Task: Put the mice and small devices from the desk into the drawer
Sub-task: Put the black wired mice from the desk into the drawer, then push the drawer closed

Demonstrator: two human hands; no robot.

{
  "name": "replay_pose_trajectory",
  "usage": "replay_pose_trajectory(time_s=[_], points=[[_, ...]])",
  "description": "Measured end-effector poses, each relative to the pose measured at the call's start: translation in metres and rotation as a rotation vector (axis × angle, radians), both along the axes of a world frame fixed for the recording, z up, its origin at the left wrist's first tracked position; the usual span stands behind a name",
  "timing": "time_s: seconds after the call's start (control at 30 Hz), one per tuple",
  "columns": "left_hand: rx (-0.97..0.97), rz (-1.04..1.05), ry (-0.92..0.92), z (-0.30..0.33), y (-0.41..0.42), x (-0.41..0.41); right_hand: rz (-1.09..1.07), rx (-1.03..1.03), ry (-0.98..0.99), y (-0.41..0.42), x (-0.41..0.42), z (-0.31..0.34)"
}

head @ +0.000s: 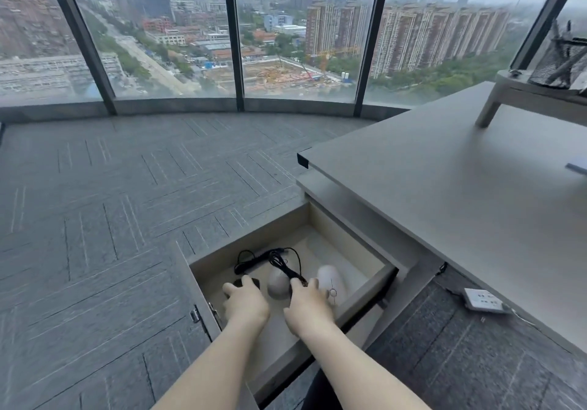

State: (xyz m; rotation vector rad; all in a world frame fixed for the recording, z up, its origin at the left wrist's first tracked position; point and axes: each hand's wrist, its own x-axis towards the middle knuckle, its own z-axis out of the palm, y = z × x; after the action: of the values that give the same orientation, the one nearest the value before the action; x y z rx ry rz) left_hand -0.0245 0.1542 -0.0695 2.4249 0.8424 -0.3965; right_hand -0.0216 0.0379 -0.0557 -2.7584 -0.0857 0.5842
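The drawer (365, 247) under the desk stands pulled out, and both my hands reach down into it. My left hand (246, 301) lies over a black mouse (246, 282) at the drawer's left, its fingers curled on it. My right hand (309, 300) pinches the black cable (279, 261) between a grey mouse (277, 282) and a white mouse (330, 279). The cable loops toward the drawer's back. The white mouse lies free on the right.
The grey desk top (444, 187) spreads to the right, with a monitor riser (508, 91) and a mesh pen holder (559, 63) at its far end. A white power strip (482, 300) lies on the carpet beneath. Windows close off the floor ahead.
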Motion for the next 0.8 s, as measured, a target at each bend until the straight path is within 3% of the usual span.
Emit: replay_pose_trajectory(time_s=[0.17,0.3,0.4,0.53,0.63,0.73,0.8], points=[[0.03,-0.045,0.081,-0.013,0.004,0.01,0.015,-0.141,0.099,0.009,0.013,-0.021],[0.071,-0.082,0.104,-0.009,0.007,0.012,-0.002,-0.132,0.133,0.009,0.015,-0.024],[0.097,-0.133,-0.044,0.008,0.012,0.009,0.032,-0.069,0.0,0.005,0.007,-0.013],[0.094,-0.126,-0.422,0.038,0.03,-0.005,0.143,0.046,-0.227,-0.004,-0.015,0.01],[0.088,-0.052,-0.634,0.047,0.049,-0.027,0.21,0.212,-0.252,-0.006,-0.036,0.026],[-0.019,0.156,-0.65,0.046,0.066,-0.058,0.262,0.369,-0.22,-0.008,-0.063,0.035],[-0.127,0.282,-0.575,0.04,0.074,-0.076,0.312,0.369,-0.186,-0.01,-0.082,0.034]])
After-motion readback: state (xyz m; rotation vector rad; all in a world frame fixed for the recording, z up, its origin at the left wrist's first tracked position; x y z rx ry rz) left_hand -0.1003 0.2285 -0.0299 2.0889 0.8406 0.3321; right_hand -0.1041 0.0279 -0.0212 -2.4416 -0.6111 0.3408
